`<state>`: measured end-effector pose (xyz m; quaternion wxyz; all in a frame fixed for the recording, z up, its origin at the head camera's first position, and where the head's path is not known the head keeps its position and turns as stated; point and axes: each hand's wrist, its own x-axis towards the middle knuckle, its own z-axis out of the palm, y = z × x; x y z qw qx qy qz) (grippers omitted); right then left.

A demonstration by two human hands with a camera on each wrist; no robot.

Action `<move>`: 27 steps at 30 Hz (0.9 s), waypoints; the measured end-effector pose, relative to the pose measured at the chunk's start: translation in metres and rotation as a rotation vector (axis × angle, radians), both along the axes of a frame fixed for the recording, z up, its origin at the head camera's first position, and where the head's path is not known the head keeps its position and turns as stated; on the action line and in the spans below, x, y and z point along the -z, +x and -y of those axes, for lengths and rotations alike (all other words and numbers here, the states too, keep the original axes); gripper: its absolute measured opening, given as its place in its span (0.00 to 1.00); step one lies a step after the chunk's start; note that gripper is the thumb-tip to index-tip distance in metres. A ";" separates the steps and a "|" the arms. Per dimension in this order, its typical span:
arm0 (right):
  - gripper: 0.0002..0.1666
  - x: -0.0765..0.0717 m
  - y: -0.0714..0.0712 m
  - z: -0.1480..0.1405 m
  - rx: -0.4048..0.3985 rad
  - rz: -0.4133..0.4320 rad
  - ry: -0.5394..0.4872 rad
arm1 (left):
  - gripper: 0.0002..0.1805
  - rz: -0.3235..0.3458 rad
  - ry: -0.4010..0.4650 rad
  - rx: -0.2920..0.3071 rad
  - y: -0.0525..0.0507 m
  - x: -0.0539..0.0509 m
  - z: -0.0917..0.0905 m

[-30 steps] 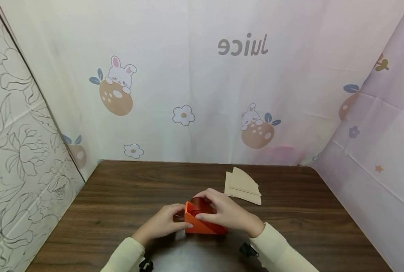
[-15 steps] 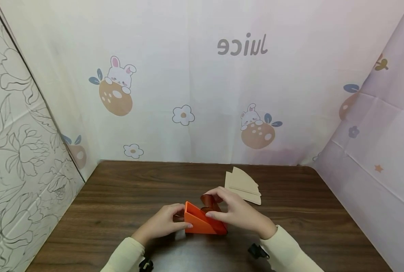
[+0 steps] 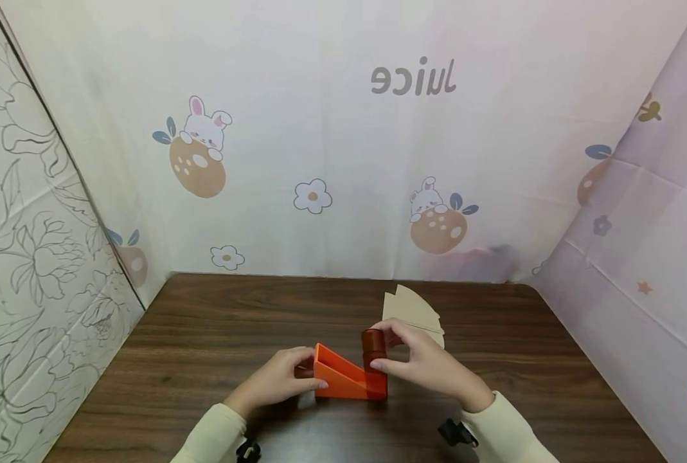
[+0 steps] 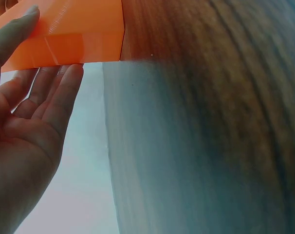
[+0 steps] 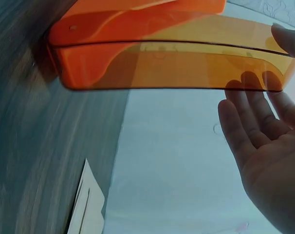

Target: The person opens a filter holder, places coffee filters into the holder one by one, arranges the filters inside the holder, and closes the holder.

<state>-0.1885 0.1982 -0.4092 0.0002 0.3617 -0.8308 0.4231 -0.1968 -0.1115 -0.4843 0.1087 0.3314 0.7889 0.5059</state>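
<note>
An orange wedge-shaped box (image 3: 339, 379) stands on the table, its left end gripped by the left hand (image 3: 279, 381) between thumb and fingers; the left wrist view shows the thumb on one side of the box (image 4: 84, 46) and fingertips at its edge. A translucent amber-brown cover (image 3: 374, 350) stands upright at the box's right end, joined at its lower corner. The right hand (image 3: 421, 360) pinches the cover's upper part. In the right wrist view, thumb and fingers hold the far end of the amber cover (image 5: 186, 68).
Several tan paper pieces (image 3: 415, 312), fan-shaped and overlapping, lie behind the right hand on the brown wooden table (image 3: 233, 308). Printed curtains (image 3: 320, 128) hang behind and beside the table. A black device (image 3: 457, 433) is at the right wrist, another (image 3: 248, 450) at the left.
The right hand has moved right, swinging the amber cover from over the box to upright at its right end. The left hand and the box have stayed in place.
</note>
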 end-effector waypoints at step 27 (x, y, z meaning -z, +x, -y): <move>0.26 -0.001 0.009 -0.055 0.085 -0.013 0.035 | 0.16 0.003 0.007 0.002 0.002 -0.002 0.000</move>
